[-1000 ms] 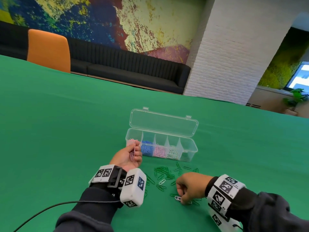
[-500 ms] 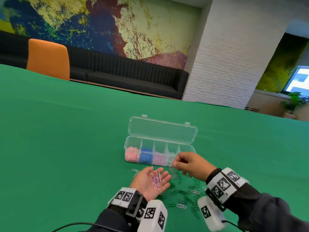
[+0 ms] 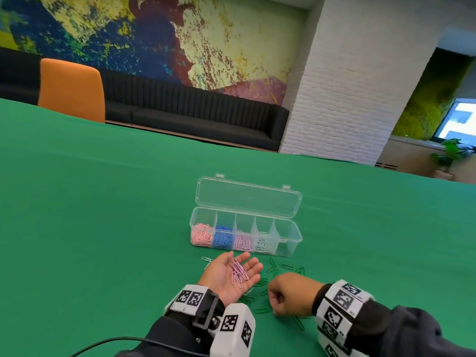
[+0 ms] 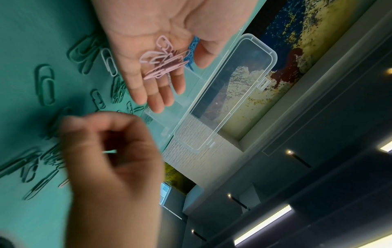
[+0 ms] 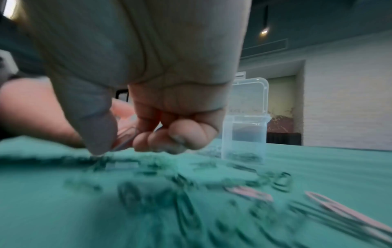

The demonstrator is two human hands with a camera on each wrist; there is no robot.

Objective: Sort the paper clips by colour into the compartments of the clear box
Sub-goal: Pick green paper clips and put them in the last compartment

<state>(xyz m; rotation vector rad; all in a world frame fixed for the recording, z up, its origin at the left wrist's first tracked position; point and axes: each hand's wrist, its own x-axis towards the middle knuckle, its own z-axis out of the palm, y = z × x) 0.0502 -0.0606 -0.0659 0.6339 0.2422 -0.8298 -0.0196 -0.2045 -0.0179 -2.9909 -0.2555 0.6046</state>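
Plainly the right hand (image 3: 291, 295) is curled low over the green clips (image 3: 262, 282) on the table (image 3: 103, 228), thumb and fingers pinched together; motion blur hides whether a clip sits between them. Just beside it the left hand (image 3: 231, 276) lies palm up with fingers relaxed, cradling a loose bunch of pink clips (image 3: 238, 271), perhaps half a dozen, unheld. A tilt or a knock from the other hand would likely spill them back among the greens. Beyond stands the clear box (image 3: 296, 237), lid open: five compartments, four holding pink, blue, pink and pale clips, the rightmost apparently unfilled. Roughly twenty greens lie scattered, plus one pale clip (image 3: 206, 259).
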